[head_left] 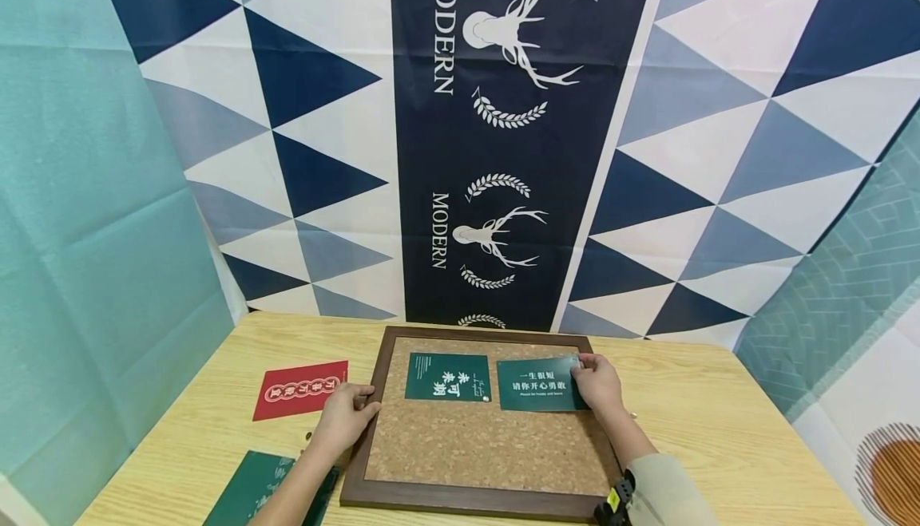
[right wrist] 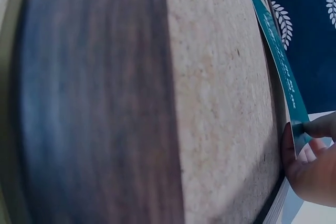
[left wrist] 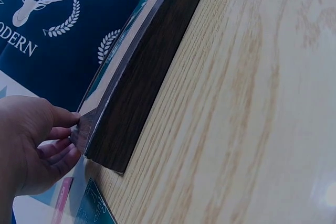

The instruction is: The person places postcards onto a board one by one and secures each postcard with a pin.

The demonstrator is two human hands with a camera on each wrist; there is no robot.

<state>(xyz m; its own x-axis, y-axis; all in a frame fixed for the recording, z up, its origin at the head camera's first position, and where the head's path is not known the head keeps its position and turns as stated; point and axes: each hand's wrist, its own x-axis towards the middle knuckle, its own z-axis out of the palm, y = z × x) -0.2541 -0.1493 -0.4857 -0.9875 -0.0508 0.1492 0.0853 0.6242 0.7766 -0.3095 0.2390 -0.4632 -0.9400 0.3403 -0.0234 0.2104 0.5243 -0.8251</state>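
Note:
A cork board (head_left: pixel 496 450) with a dark brown wooden frame (left wrist: pixel 142 72) lies on the table. My left hand (head_left: pixel 345 418) holds the frame's left edge between thumb and fingers. At the board's upper right, my right hand (head_left: pixel 602 389) pinches the right edge of a green card (head_left: pixel 535 398) with white lettering. In the right wrist view this green card (right wrist: pixel 281 61) lies along the far side of the cork, its near end between thumb and fingers. A second green card (head_left: pixel 437 378) lies on the cork to its left, apart from it.
On the light wood table (head_left: pixel 719 430), a red card (head_left: pixel 295 390) lies left of the board. Nearer, another green card (head_left: pixel 244 486) is partly hidden by my left forearm. A small dark round thing (head_left: pixel 308 435) lies by my left wrist. Patterned cloth (head_left: pixel 323 151) hangs behind the table.

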